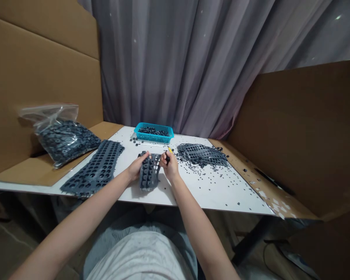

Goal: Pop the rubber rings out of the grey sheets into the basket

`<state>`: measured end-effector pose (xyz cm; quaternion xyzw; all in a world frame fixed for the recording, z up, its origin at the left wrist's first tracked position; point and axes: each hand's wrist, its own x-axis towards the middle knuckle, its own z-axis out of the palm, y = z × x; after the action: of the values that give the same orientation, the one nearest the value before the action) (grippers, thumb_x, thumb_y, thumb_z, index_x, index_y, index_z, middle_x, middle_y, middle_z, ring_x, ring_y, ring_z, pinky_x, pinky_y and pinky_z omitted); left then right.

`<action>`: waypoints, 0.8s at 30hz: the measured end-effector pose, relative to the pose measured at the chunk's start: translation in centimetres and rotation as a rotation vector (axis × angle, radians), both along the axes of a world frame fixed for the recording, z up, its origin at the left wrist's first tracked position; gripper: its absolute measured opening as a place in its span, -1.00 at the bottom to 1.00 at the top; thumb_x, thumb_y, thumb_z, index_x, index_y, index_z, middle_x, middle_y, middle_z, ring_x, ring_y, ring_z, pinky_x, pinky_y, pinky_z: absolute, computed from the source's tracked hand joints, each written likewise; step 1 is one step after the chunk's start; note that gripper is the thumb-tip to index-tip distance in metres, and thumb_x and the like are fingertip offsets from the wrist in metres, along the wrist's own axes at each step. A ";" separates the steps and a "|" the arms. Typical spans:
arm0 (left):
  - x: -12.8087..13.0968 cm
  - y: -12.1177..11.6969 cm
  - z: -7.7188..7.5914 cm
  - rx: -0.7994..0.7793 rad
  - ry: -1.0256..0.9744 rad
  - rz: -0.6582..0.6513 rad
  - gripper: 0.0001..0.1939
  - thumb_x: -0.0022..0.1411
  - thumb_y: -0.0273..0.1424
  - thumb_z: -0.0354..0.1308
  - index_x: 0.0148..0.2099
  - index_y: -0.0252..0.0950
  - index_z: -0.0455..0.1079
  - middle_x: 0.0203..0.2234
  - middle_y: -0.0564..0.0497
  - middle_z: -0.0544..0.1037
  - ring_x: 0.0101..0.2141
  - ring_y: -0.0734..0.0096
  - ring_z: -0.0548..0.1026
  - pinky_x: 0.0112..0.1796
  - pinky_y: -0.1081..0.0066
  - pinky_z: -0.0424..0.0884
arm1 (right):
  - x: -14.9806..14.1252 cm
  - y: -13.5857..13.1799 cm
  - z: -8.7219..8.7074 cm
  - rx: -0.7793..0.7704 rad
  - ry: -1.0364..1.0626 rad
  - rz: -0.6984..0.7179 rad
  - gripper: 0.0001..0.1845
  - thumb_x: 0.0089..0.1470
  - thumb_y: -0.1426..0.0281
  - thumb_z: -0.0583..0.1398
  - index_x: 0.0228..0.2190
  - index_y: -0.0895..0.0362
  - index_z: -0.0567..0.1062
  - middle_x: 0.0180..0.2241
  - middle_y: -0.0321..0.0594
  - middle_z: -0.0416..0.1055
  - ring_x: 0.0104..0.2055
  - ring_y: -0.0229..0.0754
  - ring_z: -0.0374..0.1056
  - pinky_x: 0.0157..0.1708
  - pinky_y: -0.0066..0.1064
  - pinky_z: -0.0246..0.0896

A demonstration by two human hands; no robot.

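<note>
My left hand grips the upper left edge of a small dark grey perforated rubber sheet, which lies partly on the white tabletop. My right hand is closed around a slim yellow-and-black tool, perhaps a craft knife, right beside the sheet's upper right corner. Its tip is hidden by my fingers. A larger grey sheet with rows of round holes lies to the left of my left hand.
A turquoise plastic basket holding small dark pieces stands at the table's far edge. To the right lies a heap of holed grey sheet, with small dark bits scattered around it. A transparent bag of dark pieces rests on cardboard at left.
</note>
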<state>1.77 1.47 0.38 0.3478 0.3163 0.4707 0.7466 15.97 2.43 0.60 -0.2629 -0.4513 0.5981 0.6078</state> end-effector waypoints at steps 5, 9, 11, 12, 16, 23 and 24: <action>-0.1 1.0 0.1 0.046 -0.104 0.235 -0.74 0.10 -0.19 0.14 -0.35 -0.32 0.41 -0.53 -0.01 0.53 -0.50 0.37 0.49 -0.44 0.41 0.41 | 0.4 0.3 0.1 -0.122 0.051 -0.022 -0.75 -0.01 0.25 0.01 -0.52 0.16 0.35 -0.76 -0.45 0.08 -0.77 -0.43 -0.19 -0.73 -0.54 -0.28; -0.4 2.2 -0.8 0.033 -0.038 0.410 -0.85 0.02 -0.36 0.20 -0.37 -0.35 0.39 -0.56 0.04 0.51 -0.54 0.46 0.45 -0.50 0.49 0.37 | 0.6 1.1 -0.6 -0.227 0.073 -0.110 -0.75 -0.03 0.31 0.00 -0.44 0.19 0.40 -0.75 -0.44 0.14 -0.78 -0.44 -0.21 -0.76 -0.55 -0.28; -0.6 2.6 -1.3 0.019 -0.008 0.429 -0.90 -0.04 -0.45 0.21 -0.42 -0.35 0.36 -0.60 0.08 0.48 -0.58 0.52 0.43 -0.53 0.54 0.33 | 0.7 1.5 -1.3 -0.280 0.080 -0.166 -0.77 -0.05 0.33 0.00 -0.45 0.18 0.39 -0.74 -0.43 0.17 -0.79 -0.45 -0.23 -0.79 -0.55 -0.30; -0.6 2.7 -1.5 0.017 0.007 0.430 -0.92 -0.05 -0.48 0.20 -0.43 -0.36 0.35 -0.60 0.08 0.47 -0.58 0.53 0.43 -0.54 0.55 0.33 | 0.8 1.7 -1.6 -0.308 0.083 -0.190 -0.79 -0.06 0.34 0.00 -0.47 0.17 0.39 -0.73 -0.42 0.19 -0.79 -0.45 -0.23 -0.80 -0.56 -0.31; -0.6 2.5 -1.8 0.027 0.092 0.389 -0.90 -0.10 -0.52 0.23 -0.46 -0.39 0.36 -0.57 0.02 0.50 -0.52 0.49 0.46 -0.48 0.52 0.38 | 1.1 2.2 -2.3 -0.394 0.096 -0.247 -0.83 -0.12 0.41 -0.01 -0.51 0.14 0.36 -0.65 -0.34 0.34 -0.81 -0.48 -0.23 -0.83 -0.58 -0.28; 0.0 1.3 -1.1 0.139 0.208 0.317 -0.74 -0.25 -0.60 0.26 -0.38 -0.39 0.39 -0.47 -0.04 0.53 -0.44 0.37 0.49 -0.37 0.40 0.41 | 1.0 2.4 -2.7 -0.422 0.088 -0.304 -0.87 -0.31 0.52 0.04 -0.56 0.12 0.29 -0.60 -0.37 0.38 -0.81 -0.51 -0.21 -0.87 -0.59 -0.30; 0.1 1.2 -1.0 0.166 0.213 0.318 -0.72 -0.25 -0.59 0.25 -0.36 -0.39 0.40 -0.46 -0.02 0.53 -0.43 0.36 0.49 -0.36 0.39 0.40 | 1.0 2.4 -2.8 -0.417 0.081 -0.303 -0.87 -0.34 0.53 0.04 -0.57 0.12 0.27 -0.62 -0.39 0.35 -0.82 -0.51 -0.20 -0.86 -0.59 -0.32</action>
<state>1.89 2.64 -0.59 0.4017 0.4042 0.5677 0.5941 16.94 4.81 -2.19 -0.4231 -0.2491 0.5903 0.6406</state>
